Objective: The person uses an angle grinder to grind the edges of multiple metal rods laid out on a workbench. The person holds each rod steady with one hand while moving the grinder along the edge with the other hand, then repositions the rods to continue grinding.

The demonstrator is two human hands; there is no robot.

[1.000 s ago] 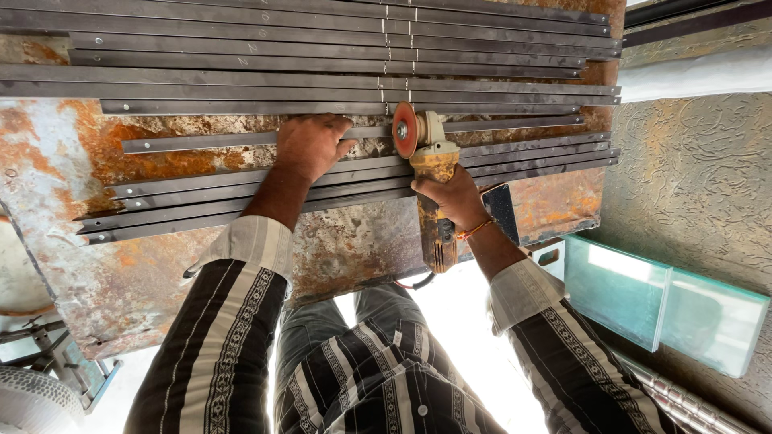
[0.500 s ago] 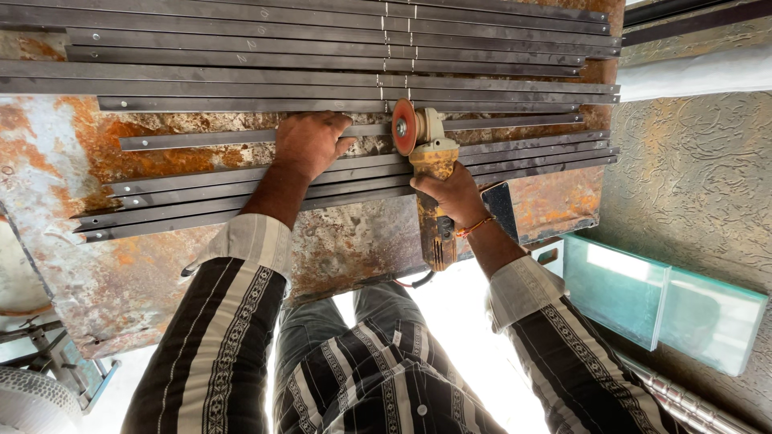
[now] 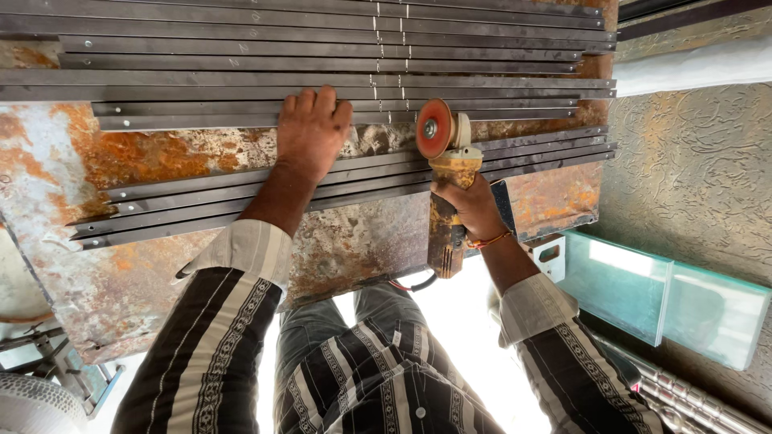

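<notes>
Grinder [image 3: 445, 185] in right grip [image 3: 470, 209] (left hand [image 3: 312, 133] pinning bars [image 3: 241, 189]).

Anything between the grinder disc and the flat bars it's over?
Nothing visible. The orange disc of the angle grinder, gripped by the right hand, sits over the flat bars. The left hand presses on bars off to the side, clear of the disc.

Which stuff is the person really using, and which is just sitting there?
Using: angle grinder in the right hand; flat metal bars under the left hand; rusty metal table.
Just there: glass sheets; shiny pipes.
</notes>
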